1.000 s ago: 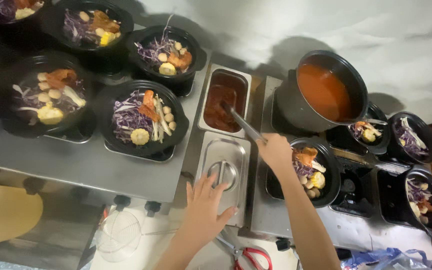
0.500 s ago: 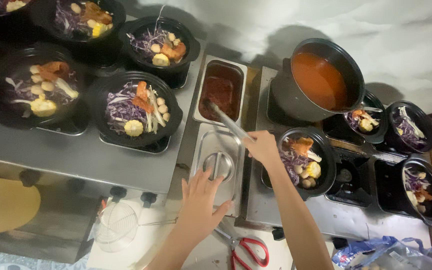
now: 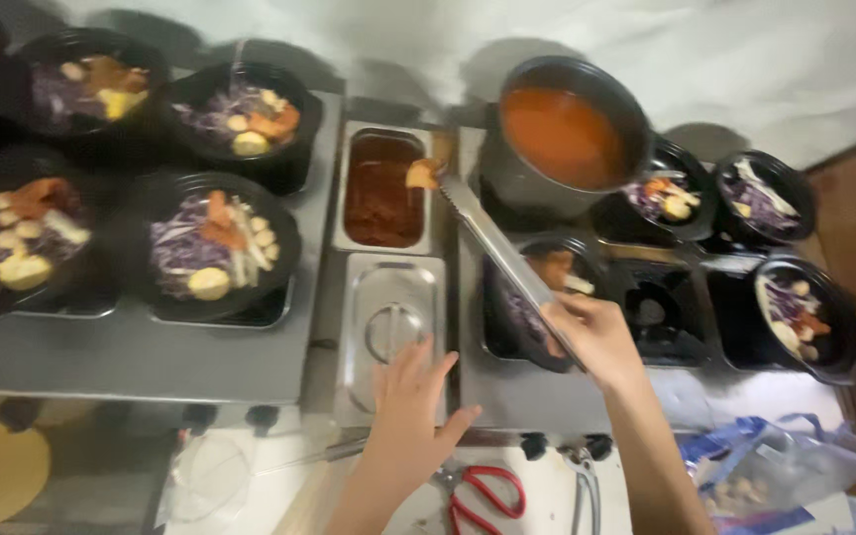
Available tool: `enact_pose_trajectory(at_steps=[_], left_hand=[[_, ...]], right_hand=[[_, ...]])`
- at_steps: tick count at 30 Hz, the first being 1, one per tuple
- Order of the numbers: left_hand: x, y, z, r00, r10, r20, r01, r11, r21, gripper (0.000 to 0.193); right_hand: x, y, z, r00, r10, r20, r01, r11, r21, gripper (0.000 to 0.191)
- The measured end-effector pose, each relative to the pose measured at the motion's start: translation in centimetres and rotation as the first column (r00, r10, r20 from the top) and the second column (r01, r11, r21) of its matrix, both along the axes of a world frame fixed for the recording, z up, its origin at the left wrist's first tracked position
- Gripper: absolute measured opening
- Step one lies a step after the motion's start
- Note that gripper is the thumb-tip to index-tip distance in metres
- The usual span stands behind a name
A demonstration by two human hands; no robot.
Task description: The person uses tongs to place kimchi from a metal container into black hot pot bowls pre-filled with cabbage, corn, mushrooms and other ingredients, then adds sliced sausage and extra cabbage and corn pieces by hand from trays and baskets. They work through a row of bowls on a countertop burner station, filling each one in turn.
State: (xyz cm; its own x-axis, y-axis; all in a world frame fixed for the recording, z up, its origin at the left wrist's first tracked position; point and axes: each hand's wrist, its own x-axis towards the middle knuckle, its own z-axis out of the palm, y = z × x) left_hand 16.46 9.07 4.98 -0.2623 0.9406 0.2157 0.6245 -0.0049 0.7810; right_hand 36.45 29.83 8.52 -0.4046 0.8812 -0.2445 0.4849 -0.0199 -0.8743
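**A:** What have the fingers got?

**B:** I see my right hand [image 3: 594, 337] closed round the near end of the tongs [image 3: 503, 250]. The tongs run up and left from the fingers, and their far tips pinch a small tan morsel [image 3: 422, 173] over the open sauce tray [image 3: 382, 188], at its right edge. My left hand [image 3: 410, 416] is open, fingers spread, holding nothing; the fingertips lie on the near edge of the steel lid [image 3: 390, 327].

**A:** And just around them?

**B:** Under the right hand sits a black bowl [image 3: 537, 297] of purple cabbage, partly hidden by the wrist. Beyond the tongs, right of the morsel, stands a pot [image 3: 565, 134] of orange broth. Near my left wrist lie red-handled scissors [image 3: 482, 495], with a clear lid [image 3: 212, 476] further left.

**A:** Any packages?

**B:** One: a crumpled clear bag [image 3: 775, 471] with blue trim, right of my right forearm, holding pale lumps. Any print on it is too blurred to tell.

**A:** Further out?

**B:** Left of the trays, filled bowls [image 3: 215, 243] stand on a steel counter [image 3: 131, 357]; right of the pot, more bowls [image 3: 804, 312] sit on burners.
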Motion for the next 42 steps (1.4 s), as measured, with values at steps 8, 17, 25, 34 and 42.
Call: enact_pose_trajectory(at_steps=[8,17,25,34,42], left_hand=[[12.6,4.3,3.2,0.967,-0.244,-0.071,0.246,0.969,0.024,0.067],[30.0,13.0,5.3,0.941,-0.303,-0.150,0.307,0.952,-0.003,0.070],[37.5,19.0,5.2,0.948,-0.268,-0.171,0.258,0.963,-0.078,0.069],[38.5,21.4,5.5,0.945,-0.268,-0.190,0.243,0.959,-0.143,0.070],[36.4,21.0,5.8,0.962,-0.183,-0.201,0.173,0.983,-0.067,0.068]], right_hand=[[18.6,-0.5,4.7,0.929,-0.304,-0.210,0.304,0.952,-0.033,0.031],[40.2,7.9,6.2,0.897,-0.440,-0.040,0.441,0.884,0.155,0.028],[44.9,21.8,4.8,0.789,-0.497,0.360,0.179,0.748,0.639,0.028],[40.7,27.8,1.9,0.701,-0.482,0.525,-0.143,0.627,0.766,0.030],[42.9,19.4,6.8,0.890,-0.438,0.127,0.287,0.755,0.590,0.030]])
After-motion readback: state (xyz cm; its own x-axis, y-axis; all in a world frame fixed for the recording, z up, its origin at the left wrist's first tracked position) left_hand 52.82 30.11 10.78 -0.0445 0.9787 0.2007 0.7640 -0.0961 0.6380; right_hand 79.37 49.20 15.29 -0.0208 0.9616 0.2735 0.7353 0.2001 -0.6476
